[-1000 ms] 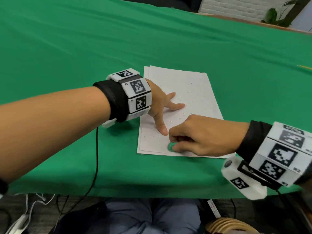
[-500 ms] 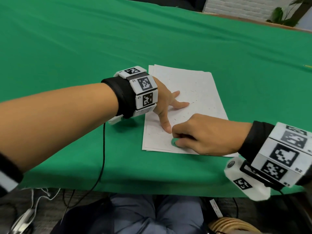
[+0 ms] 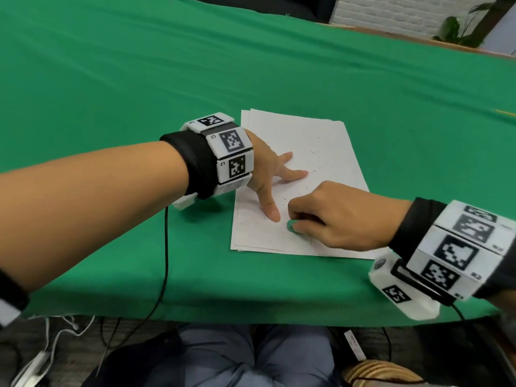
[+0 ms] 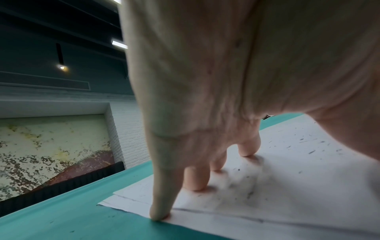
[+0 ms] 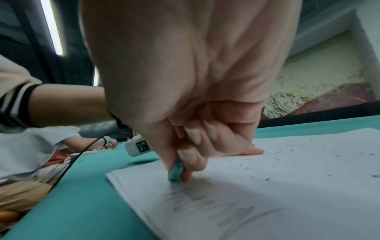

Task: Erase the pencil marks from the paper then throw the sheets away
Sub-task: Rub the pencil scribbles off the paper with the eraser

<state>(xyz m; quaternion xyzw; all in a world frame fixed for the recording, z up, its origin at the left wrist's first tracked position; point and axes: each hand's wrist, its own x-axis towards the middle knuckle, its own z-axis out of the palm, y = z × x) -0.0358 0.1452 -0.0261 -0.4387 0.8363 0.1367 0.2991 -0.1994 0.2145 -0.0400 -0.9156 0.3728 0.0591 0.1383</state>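
A small stack of white paper sheets (image 3: 312, 146) lies on the green tablecloth near the table's front edge, dotted with eraser crumbs. Grey pencil scribbles (image 5: 207, 204) show near its front edge. My left hand (image 3: 275, 177) presses the sheets flat with straight spread fingers (image 4: 162, 209). My right hand (image 3: 335, 216) pinches a small green eraser (image 3: 291, 226) between thumb and fingers and holds its end on the paper (image 5: 287, 186), just right of my left thumb. In the right wrist view the eraser (image 5: 175, 172) touches the sheet beside the scribbles.
The green cloth (image 3: 139, 79) spreads wide on all sides of the sheets. A yellow pencil (image 3: 505, 112) lies at the far right edge. A black cable (image 3: 164, 261) hangs from my left wrist over the table's front edge. A woven basket (image 3: 382, 375) sits below on the floor.
My right hand with the eraser has slid a short way up the sheet, closer to my left thumb. My left hand stays pressed on the paper.
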